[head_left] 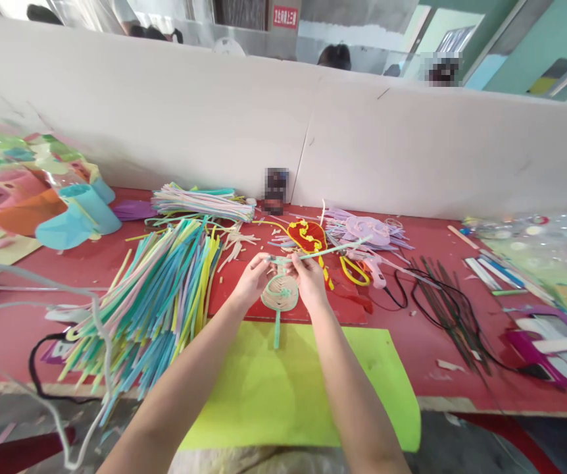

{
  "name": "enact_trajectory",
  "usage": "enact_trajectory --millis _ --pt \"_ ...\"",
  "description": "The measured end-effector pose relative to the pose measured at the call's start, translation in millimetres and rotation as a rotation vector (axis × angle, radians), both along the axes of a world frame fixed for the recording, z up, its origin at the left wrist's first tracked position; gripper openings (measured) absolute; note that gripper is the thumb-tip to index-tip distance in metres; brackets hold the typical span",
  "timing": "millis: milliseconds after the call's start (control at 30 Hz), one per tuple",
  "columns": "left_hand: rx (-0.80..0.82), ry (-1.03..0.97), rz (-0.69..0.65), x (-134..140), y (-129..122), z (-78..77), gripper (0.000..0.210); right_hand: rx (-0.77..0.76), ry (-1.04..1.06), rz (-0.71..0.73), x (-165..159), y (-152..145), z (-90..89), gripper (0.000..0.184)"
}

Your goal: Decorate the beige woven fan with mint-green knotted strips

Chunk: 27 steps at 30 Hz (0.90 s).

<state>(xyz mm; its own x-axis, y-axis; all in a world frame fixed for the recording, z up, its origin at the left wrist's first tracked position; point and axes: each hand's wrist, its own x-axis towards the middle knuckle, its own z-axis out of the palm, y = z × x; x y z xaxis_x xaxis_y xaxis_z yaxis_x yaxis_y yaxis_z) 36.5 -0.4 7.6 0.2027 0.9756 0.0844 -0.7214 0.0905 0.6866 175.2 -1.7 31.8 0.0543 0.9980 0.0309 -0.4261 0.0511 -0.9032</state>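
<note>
My left hand and right hand both have their fingertips drawn together, pinching one pale green stem just beyond the round piece; its long end runs out to the right. Whether stem and round piece are joined, I can't tell. To work it neatly, I'd say, I should keep both pinches close and light, so the fuzz isn't crushed, and steady the long end.

Counting around the round piece: one red piece beyond it and slightly right, one lilac piece farther right; two stem bundles to its left; one glue gun to its right; one yellow-green sheet on my side of it.
</note>
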Motion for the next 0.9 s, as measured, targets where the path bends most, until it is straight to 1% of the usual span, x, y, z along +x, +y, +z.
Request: enact_trajectory --millis 67,133,233,333,467,633,700,800,900 --pt "0.005 -0.017 -0.006 -1 0 0.4 0.017 -0.021 0.043 0.012 -3 4 5.3 0.026" --pt "0.004 -0.042 0.002 -2 1 0.6 0.016 -0.014 0.045 0.034 -6 7 6.9 0.026" --pt "-0.017 -0.054 0.021 -3 2 -0.8 0.02 0.034 0.009 0.025 -11 7 1.2 0.023" --pt "-0.021 -0.031 0.009 -3 2 -3.3 0.023 0.093 -0.042 0.015 -12 4 -7.3 0.023" --pt "0.015 0.021 -0.064 -3 1 -3.8 0.021 0.125 -0.12 0.019 -8 -1 -10.1 0.024" --pt "0.031 0.131 -0.248 -10 -2 1.7 0.022 0.143 -0.206 0.011 -1 -3 -6.4 0.023" --pt "0.022 0.189 -0.294 -12 -3 3.4 0.023 0.138 -0.235 0.021 2 -3 -5.6 0.024" --pt "-0.006 0.233 -0.309 -12 -5 4.3 0.025 0.141 -0.292 0.013 6 -2 -4.6 0.025" --pt "-0.025 0.209 -0.256 -9 -4 4.5 0.024 0.154 -0.336 -0.039 8 -2 -3.7 0.025"
